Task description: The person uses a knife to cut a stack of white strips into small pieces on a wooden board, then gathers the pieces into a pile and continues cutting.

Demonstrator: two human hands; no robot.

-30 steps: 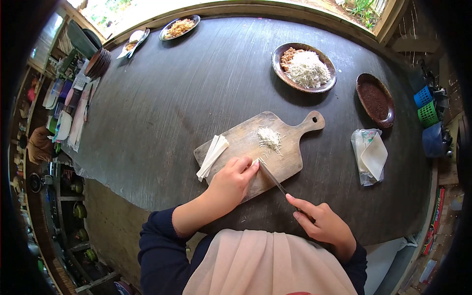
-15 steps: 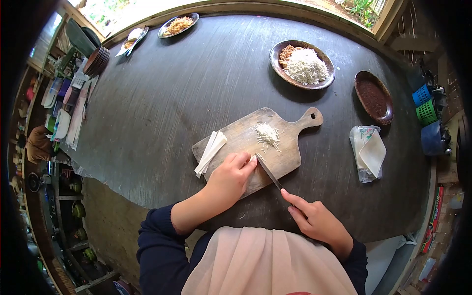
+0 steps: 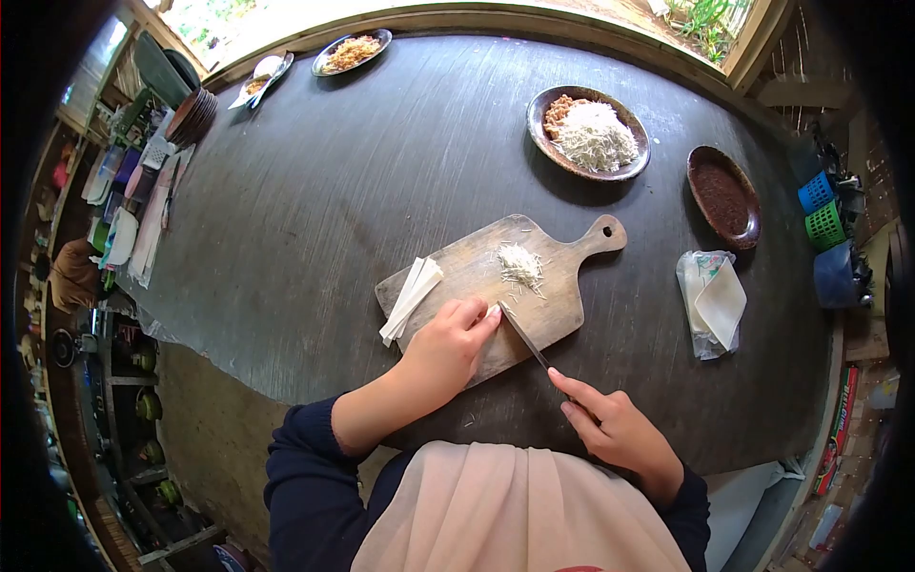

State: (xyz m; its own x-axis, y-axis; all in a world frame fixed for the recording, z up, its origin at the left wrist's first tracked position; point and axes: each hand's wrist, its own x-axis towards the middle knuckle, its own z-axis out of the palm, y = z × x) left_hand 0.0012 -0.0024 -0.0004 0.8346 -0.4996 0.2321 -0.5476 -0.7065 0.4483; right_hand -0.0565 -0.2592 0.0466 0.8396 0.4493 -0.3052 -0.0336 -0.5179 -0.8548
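Observation:
On a wooden cutting board (image 3: 477,253) my left hand (image 3: 453,338) is closed, its fingertips pinching the end of a white strip (image 3: 493,311), mostly hidden under them. My right hand (image 3: 610,419) grips the handle of a knife (image 3: 526,337), whose tip lies on the board right beside the left fingertips. Thin white shreds (image 3: 520,267) form a small pile on the board above the blade. Several uncut white strips (image 3: 412,297) rest at the board's left end.
A plate (image 3: 640,164) with white shreds and brown food stands at the back. To the right are an oval dish (image 3: 748,229) and a plastic packet with white sheets (image 3: 717,305). Two small plates (image 3: 384,38), (image 3: 278,74) stand far left, near stacked brown dishes (image 3: 193,118).
The view has tilted slightly, so the table items appear a little lower. Both hands and the knife stay nearly where they were, still at the white strip.

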